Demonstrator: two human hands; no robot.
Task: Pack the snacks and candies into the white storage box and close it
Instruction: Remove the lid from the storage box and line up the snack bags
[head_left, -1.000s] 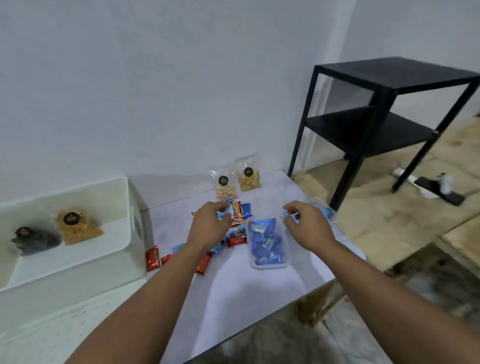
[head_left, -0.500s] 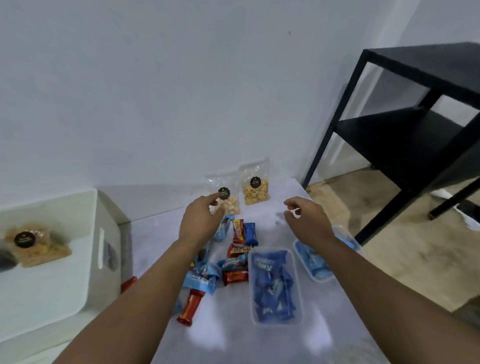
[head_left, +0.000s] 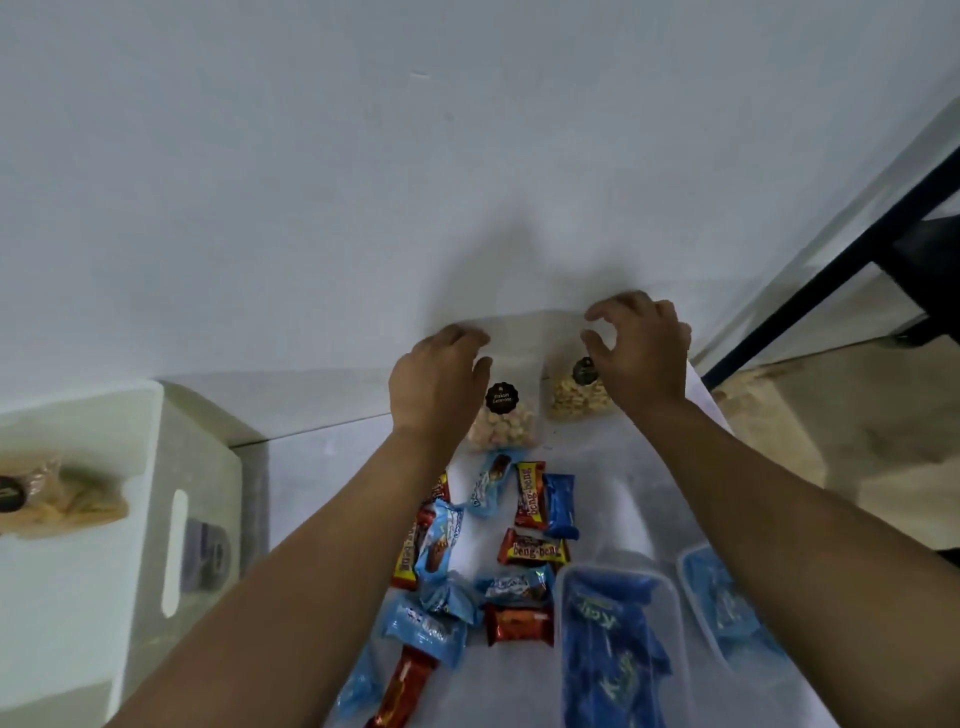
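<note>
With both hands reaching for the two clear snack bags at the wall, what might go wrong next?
The left forearm crosses low over the loose candies; lifting the left bag toward the white storage box may sweep some away. The right hand hovers uncurled over the right bag, so its grip may slip.

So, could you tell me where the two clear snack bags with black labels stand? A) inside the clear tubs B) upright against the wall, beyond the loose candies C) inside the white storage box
B: the left bag and right bag stand against the wall, behind the loose candies.
</note>
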